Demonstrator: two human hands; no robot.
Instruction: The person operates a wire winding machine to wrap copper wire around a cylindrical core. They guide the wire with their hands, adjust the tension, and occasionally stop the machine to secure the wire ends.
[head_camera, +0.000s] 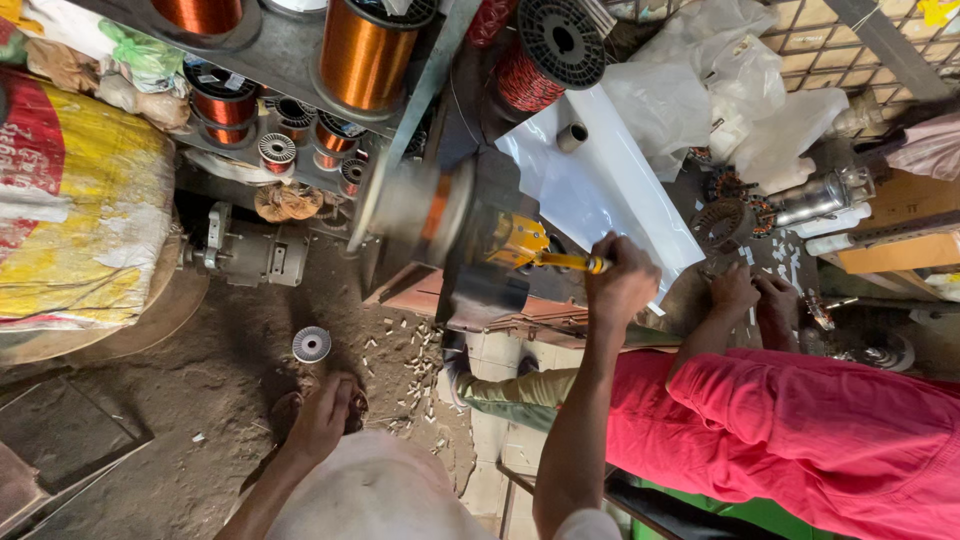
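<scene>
Over dusty floor, right hand (622, 280) grips yellow crank handle (570, 262).

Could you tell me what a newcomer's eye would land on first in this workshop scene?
Probably the blurred, spinning winder wheel at centre, with the right hand gripping its yellow crank handle just beside it. Above, shiny copper wire spools crowd a shelf. At lower right, a co-worker in a bright pink shirt leans over the bench, while the left hand rests low near a small grey reel on the dusty floor.
</scene>
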